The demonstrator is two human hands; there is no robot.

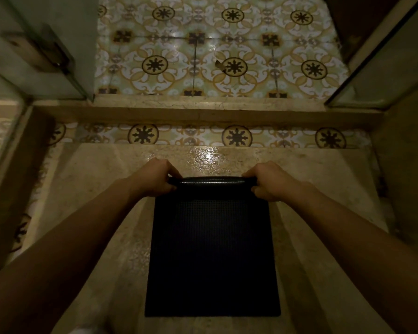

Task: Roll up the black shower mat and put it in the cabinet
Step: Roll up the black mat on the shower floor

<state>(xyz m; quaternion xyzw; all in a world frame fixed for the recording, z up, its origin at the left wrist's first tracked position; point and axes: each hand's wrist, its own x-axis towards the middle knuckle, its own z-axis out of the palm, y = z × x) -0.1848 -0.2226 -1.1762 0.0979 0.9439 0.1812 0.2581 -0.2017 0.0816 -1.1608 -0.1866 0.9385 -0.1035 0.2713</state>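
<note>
- Head view: the black shower mat (212, 256) lies flat on the beige stone floor (101, 225) in the lower centre of the frame, its far edge curled into a thin roll (210, 181).
- The left hand (152, 177) is closed around the left end of that roll, fingers curled over it.
- The right hand (268, 180) is closed around the right end the same way.
- Above the hands, a raised stone step (203, 112) crosses the frame, with patterned floor tiles (227, 56) beyond it.
- Glass panels (384, 75) stand at the upper left and upper right.
</note>
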